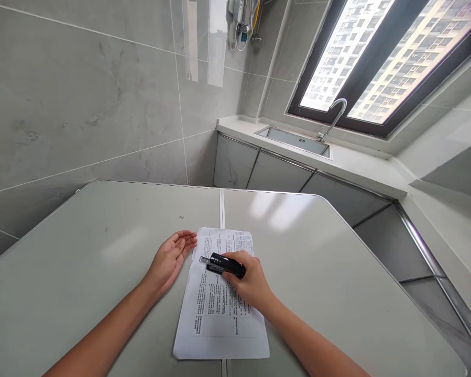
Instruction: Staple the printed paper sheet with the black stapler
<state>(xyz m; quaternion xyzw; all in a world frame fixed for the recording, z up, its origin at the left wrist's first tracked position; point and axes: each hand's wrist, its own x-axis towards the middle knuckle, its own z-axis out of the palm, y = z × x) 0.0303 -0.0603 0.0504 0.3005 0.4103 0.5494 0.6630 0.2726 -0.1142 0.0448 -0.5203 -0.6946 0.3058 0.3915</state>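
Note:
In the head view, printed sheets of paper (219,335) lie on the table, their corners and edges not quite lined up. My right hand (251,280) is wrapped round a black stapler (229,265), held over the upper half of the sheets. The stapler's metal nose points left, toward the sheets' left edge. My left hand (172,260) rests on its side by that edge, palm turned toward the paper. Its fingers are stretched out and lightly bent, with the tips at the upper left edge of the sheets, and it grips nothing.
The grey table (337,293) has a metal seam (221,201) down its middle. Small loose staples (181,217) lie beyond my left hand. Farther back stand a counter (361,167) with a sink (294,140) and a tap (339,107), below a window (349,78).

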